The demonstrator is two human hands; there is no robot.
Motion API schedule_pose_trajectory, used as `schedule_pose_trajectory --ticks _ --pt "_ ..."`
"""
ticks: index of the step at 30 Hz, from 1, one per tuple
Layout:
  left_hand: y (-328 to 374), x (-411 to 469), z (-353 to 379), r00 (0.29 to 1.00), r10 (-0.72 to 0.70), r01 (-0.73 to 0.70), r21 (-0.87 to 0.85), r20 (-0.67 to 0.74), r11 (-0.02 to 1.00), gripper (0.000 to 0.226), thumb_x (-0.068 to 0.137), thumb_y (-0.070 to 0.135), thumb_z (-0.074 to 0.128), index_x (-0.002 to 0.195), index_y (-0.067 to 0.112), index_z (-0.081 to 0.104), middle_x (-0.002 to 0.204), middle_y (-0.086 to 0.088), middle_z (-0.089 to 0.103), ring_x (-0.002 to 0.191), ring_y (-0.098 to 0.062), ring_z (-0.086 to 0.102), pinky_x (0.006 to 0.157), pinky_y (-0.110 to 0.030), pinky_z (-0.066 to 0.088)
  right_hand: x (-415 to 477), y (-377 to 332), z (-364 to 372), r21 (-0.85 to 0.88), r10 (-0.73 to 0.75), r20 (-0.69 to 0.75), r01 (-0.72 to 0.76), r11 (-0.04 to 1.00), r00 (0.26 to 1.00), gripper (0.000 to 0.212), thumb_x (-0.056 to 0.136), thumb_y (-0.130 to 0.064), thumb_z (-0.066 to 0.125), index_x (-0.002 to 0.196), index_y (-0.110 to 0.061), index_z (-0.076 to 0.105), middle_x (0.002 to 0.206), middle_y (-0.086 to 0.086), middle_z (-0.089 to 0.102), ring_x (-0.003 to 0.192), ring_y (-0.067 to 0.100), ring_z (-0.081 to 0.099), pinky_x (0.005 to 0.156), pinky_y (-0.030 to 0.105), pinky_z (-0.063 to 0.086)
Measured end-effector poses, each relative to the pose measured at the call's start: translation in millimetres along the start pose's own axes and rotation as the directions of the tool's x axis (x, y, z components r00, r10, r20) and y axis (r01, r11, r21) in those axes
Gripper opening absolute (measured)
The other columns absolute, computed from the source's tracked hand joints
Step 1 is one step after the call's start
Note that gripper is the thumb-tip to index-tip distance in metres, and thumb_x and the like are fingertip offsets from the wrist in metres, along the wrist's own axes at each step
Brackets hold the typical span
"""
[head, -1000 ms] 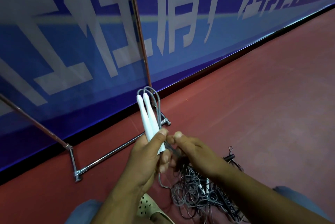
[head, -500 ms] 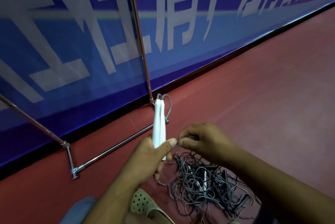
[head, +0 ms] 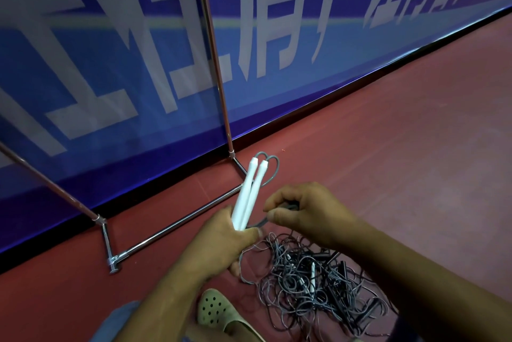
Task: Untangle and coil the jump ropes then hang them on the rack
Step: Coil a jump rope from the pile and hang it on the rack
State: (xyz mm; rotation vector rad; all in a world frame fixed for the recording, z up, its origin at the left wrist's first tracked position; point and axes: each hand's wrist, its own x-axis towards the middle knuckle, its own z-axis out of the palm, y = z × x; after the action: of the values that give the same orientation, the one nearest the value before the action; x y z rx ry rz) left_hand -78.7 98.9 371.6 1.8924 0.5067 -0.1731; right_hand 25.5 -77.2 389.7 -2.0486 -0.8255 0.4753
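**One rope in hand, the heap unsorted**

You are early in the task, by my reading. Your left hand (head: pixel 221 242) grips the two white handles (head: pixel 250 189) of one jump rope together, tips pointing up and away, just near of the rack (head: pixel 177 224) and its base bar. Your right hand (head: pixel 310 211), just beside the left, pinches that rope's grey cord (head: pixel 260 223). The cord is not coiled yet and seems to trail down toward the tangled pile (head: pixel 318 286) on the red floor (head: pixel 388 147), near and right of your hands. The pile holds another white handle (head: pixel 313 278) and black handles (head: pixel 365 311), so several ropes look left to separate. No rope hangs on the part of the rack that shows, and its top is out of view.
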Motion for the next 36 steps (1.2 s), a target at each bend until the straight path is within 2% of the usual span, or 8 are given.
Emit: schedule_pose_trajectory --ticks 6,9,13,19,27,31,33,36 --pt "-10.1 5.8 4.5 0.997 0.005 0.015 0.244 -0.080 0.970 0.027 0.089 0.035 0.078 0.096 0.022 0.055 0.082 -0.004 0.065 0.048 -0.015 0.057 0.041 -0.026 0.041 -1.0 -10.7 3.7 0.125 -0.078 0.160 0.058 0.991 0.984 0.022 0.087 -0.002 0.074 0.099 -0.020 0.079 0.082 -0.018 0.075 0.068 -0.006 0.063 0.065 0.011 0.045" --pt "-16.7 7.1 4.5 0.997 0.041 -0.011 0.441 -0.058 0.897 0.027 0.092 0.041 0.073 0.094 0.024 0.051 0.084 0.003 0.063 0.068 -0.013 0.062 0.056 -0.030 0.046 -2.1 -15.0 4.7 -0.031 -0.137 0.199 0.146 0.989 0.970 0.022 0.087 -0.009 0.076 0.101 -0.025 0.080 0.079 -0.030 0.070 0.072 -0.013 0.062 0.068 0.004 0.041" --pt "-20.4 4.7 4.6 0.999 0.037 -0.042 0.645 0.022 0.763 0.027 0.094 0.048 0.063 0.107 0.027 0.053 0.100 0.004 0.067 0.093 -0.022 0.066 0.075 -0.036 0.053 2.4 -21.7 9.5 -0.313 -0.224 0.251 0.298 0.902 0.942 0.020 0.086 -0.021 0.073 0.101 -0.033 0.079 0.095 -0.017 0.076 0.086 -0.002 0.063 0.070 0.002 0.033" --pt "-16.0 -2.6 9.0 0.982 -0.025 -0.148 0.840 0.189 0.522 0.026 0.101 0.038 0.053 0.122 0.024 0.057 0.118 -0.005 0.067 0.107 -0.027 0.065 0.080 -0.034 0.049 7.1 -33.9 16.4 -0.495 -0.163 0.315 0.309 0.812 0.935 0.020 0.084 -0.031 0.068 0.103 -0.036 0.074 0.100 -0.014 0.073 0.088 0.010 0.064 0.066 0.023 0.037" --pt "-5.6 -16.0 8.4 0.939 -0.056 -0.262 0.810 0.340 0.525 0.032 0.089 0.052 0.068 0.085 0.024 0.053 0.073 0.005 0.049 0.076 -0.020 0.052 0.065 -0.029 0.036 16.4 -34.4 6.9 -0.702 0.084 0.375 0.224 0.677 0.923 0.050 0.079 -0.072 0.066 0.085 -0.022 0.068 0.069 -0.006 0.060 0.068 0.016 0.055 0.056 0.028 0.035" --pt "3.7 -17.7 5.0 0.912 -0.057 -0.311 0.776 0.406 0.549 0.027 0.092 0.043 0.067 0.087 0.024 0.048 0.070 0.004 0.046 0.071 -0.020 0.049 0.060 -0.030 0.035 16.2 -20.8 0.2 -0.480 0.162 0.475 0.100 0.872 0.865 0.046 0.084 -0.060 0.072 0.079 -0.014 0.071 0.062 0.001 0.061 0.055 0.012 0.050 0.055 0.028 0.042" --pt "4.2 -17.1 5.2 0.887 -0.082 -0.303 0.706 0.455 0.640 0.032 0.089 0.044 0.071 0.079 0.020 0.052 0.066 0.004 0.046 0.062 -0.018 0.048 0.056 -0.029 0.035 16.1 -16.7 -6.2 -0.240 0.166 0.548 -0.036 0.970 0.820 0.037 0.089 -0.047 0.074 0.079 -0.011 0.072 0.064 0.000 0.061 0.054 0.010 0.049 0.054 0.024 0.041" --pt "7.5 -18.8 3.2 0.847 -0.039 -0.267 0.486 0.531 0.832 0.036 0.087 0.042 0.078 0.071 0.026 0.050 0.061 0.010 0.043 0.055 -0.008 0.042 0.053 -0.025 0.033 15.9 2.7 -12.9 0.032 0.166 0.676 -0.253 0.967 0.718 0.030 0.099 -0.033 0.066 0.076 -0.014 0.069 0.062 0.002 0.055 0.053 0.014 0.044 0.051 0.026 0.036"
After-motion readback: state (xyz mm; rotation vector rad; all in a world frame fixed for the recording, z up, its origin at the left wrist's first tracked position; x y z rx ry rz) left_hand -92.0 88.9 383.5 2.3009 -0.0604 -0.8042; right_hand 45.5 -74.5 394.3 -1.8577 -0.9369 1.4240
